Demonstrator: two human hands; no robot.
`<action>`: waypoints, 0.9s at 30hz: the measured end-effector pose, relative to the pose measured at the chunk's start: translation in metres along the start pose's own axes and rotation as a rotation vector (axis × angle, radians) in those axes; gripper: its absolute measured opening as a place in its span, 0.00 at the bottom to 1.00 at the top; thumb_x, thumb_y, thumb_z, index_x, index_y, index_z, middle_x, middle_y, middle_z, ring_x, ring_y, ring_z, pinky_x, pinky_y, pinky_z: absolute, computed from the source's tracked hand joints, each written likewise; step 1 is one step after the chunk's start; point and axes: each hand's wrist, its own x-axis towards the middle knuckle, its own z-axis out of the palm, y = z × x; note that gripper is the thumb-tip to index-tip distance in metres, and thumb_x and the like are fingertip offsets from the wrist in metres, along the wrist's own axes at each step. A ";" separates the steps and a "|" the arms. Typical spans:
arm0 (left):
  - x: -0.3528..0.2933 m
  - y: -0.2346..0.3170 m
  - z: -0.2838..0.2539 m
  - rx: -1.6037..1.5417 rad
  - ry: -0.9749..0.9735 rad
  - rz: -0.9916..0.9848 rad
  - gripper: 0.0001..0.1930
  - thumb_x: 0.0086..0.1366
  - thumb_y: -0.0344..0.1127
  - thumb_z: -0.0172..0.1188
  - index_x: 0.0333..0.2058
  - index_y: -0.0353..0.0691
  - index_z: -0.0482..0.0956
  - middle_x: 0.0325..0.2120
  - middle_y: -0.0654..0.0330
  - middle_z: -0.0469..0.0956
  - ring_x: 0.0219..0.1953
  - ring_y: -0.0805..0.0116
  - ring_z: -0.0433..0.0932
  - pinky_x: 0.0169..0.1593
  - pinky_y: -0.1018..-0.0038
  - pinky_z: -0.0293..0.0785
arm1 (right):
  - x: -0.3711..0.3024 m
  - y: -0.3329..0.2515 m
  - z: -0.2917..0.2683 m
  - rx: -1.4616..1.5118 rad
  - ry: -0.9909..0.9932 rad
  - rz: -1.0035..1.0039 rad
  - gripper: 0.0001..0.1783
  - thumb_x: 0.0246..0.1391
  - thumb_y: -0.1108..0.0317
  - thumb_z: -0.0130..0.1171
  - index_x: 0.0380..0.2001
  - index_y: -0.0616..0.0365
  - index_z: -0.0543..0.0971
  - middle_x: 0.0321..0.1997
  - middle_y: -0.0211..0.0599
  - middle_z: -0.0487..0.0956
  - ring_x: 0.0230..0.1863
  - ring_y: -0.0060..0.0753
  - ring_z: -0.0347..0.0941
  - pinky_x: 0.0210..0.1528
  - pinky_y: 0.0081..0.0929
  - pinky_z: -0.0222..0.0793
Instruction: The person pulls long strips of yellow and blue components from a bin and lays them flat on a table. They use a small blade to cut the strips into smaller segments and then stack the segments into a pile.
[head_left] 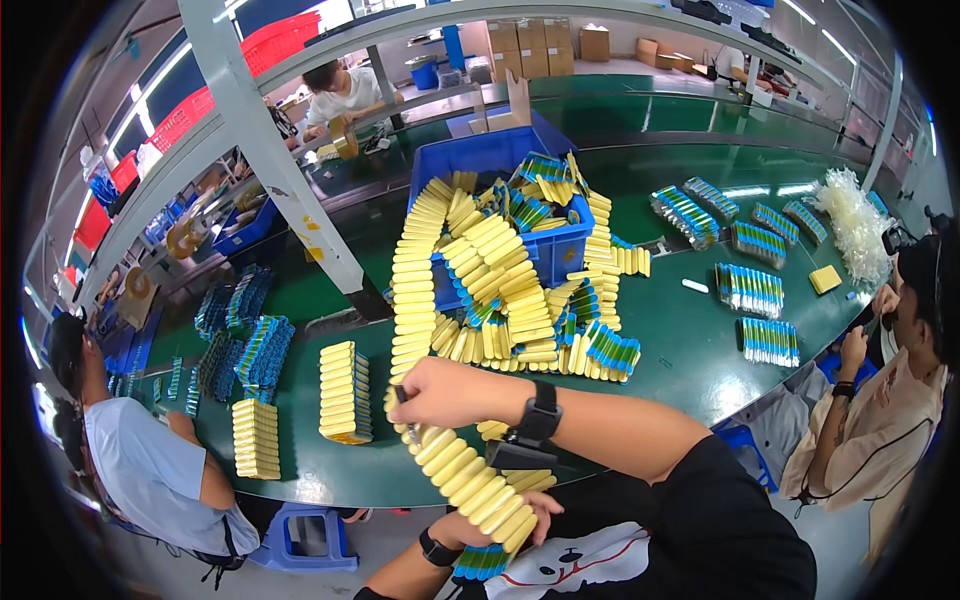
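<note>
A long strip of yellow, finger-shaped pieces (pixel 470 475), joined side by side, runs from the pile down toward my body. Its lower end lies across my left hand (pixel 545 512), whose fingers curl round it from beneath. Blue and green undersides (pixel 482 562) show below that hand. My right hand (pixel 440 388) is closed beside the strip's middle, gripping a thin dark tool (pixel 402 395); its exact kind is hidden by the fingers. Beyond the hands, more strips (pixel 500 265) spill in a heap over the blue plastic bin (pixel 572 252).
Two yellow stacks (pixel 345 392) stand left on the green table (pixel 670 375), near blue-green bundles (pixel 262 360). Several bundles (pixel 750 290) and a clear plastic heap (pixel 850 225) lie right. A metal post (pixel 290 180) rises left. People sit at left (pixel 150 450) and right (pixel 870 400).
</note>
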 end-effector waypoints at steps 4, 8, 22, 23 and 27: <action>-0.013 -0.001 -0.002 0.012 0.151 -0.035 0.28 0.76 0.38 0.52 0.67 0.28 0.60 0.46 0.50 0.79 0.50 0.62 0.79 0.56 0.67 0.74 | -0.017 0.029 -0.003 0.415 0.041 0.058 0.16 0.59 0.57 0.66 0.31 0.62 0.85 0.24 0.27 0.80 0.24 0.17 0.73 0.25 0.22 0.66; -0.037 -0.004 0.003 -0.179 0.258 -0.094 0.32 0.78 0.46 0.45 0.68 0.24 0.56 0.54 0.41 0.75 0.54 0.52 0.78 0.58 0.60 0.74 | -0.039 0.037 -0.024 0.886 0.168 0.108 0.12 0.64 0.63 0.62 0.43 0.60 0.82 0.40 0.34 0.84 0.40 0.26 0.83 0.42 0.26 0.81; -0.003 0.072 0.019 -0.050 0.779 0.522 0.26 0.76 0.46 0.48 0.63 0.31 0.64 0.51 0.49 0.74 0.53 0.54 0.75 0.58 0.47 0.74 | -0.118 0.103 -0.062 0.987 -0.161 -0.048 0.14 0.67 0.64 0.57 0.38 0.67 0.83 0.67 0.53 0.72 0.70 0.41 0.66 0.66 0.37 0.65; 0.001 0.080 0.018 -0.025 0.840 0.516 0.26 0.77 0.45 0.48 0.62 0.30 0.64 0.51 0.49 0.74 0.53 0.56 0.76 0.58 0.51 0.75 | -0.133 0.090 -0.056 0.889 -0.174 -0.075 0.12 0.65 0.65 0.60 0.37 0.63 0.85 0.68 0.54 0.70 0.70 0.42 0.65 0.67 0.38 0.63; 0.029 0.106 0.022 0.038 0.730 0.502 0.24 0.79 0.40 0.42 0.64 0.28 0.65 0.59 0.44 0.73 0.56 0.58 0.77 0.63 0.59 0.72 | -0.166 0.052 -0.016 0.420 -0.028 -0.245 0.10 0.62 0.64 0.65 0.40 0.58 0.87 0.66 0.56 0.71 0.67 0.45 0.68 0.67 0.39 0.60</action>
